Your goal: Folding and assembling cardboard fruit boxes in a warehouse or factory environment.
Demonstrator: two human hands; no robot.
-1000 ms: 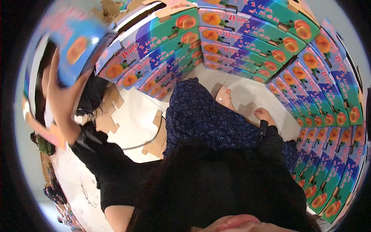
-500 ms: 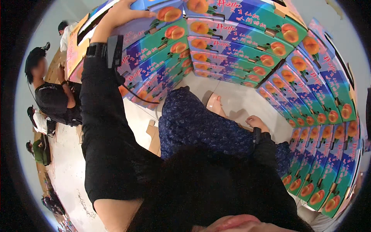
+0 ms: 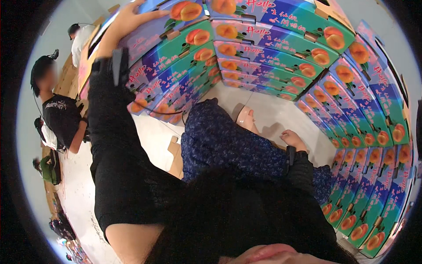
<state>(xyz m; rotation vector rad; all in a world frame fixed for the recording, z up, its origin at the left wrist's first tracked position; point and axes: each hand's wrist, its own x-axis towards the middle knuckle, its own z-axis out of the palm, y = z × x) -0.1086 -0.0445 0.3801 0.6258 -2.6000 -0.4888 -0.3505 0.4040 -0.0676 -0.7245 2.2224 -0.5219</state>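
Note:
My left hand (image 3: 125, 22) is raised to the top of the left stack of printed cardboard fruit boxes (image 3: 151, 37). Its fingers are spread, and the thumb lies along the top box's printed face; some fingertips run out at the upper rim. Down by my dark blue patterned skirt (image 3: 220, 136), my right hand (image 3: 293, 140) hangs with loosely curled fingers, and no object shows in it. Nearest to that hand is the pale floor, with the right-hand stack of boxes (image 3: 351, 101) beyond it. Dark bands circle both wrists over black sleeves.
Another tall stack of boxes (image 3: 272, 48) stands straight ahead, and one more (image 3: 373, 176) at the lower right. My bare foot in a sandal (image 3: 246, 116) is on the floor. A flat brown cardboard piece (image 3: 175, 156) lies left of the skirt. Several people, one in black (image 3: 63, 114), are at the left.
My left hand has shifted slightly left along the top box. The person in black at the left has moved a little down and left. My right hand is nearly unchanged.

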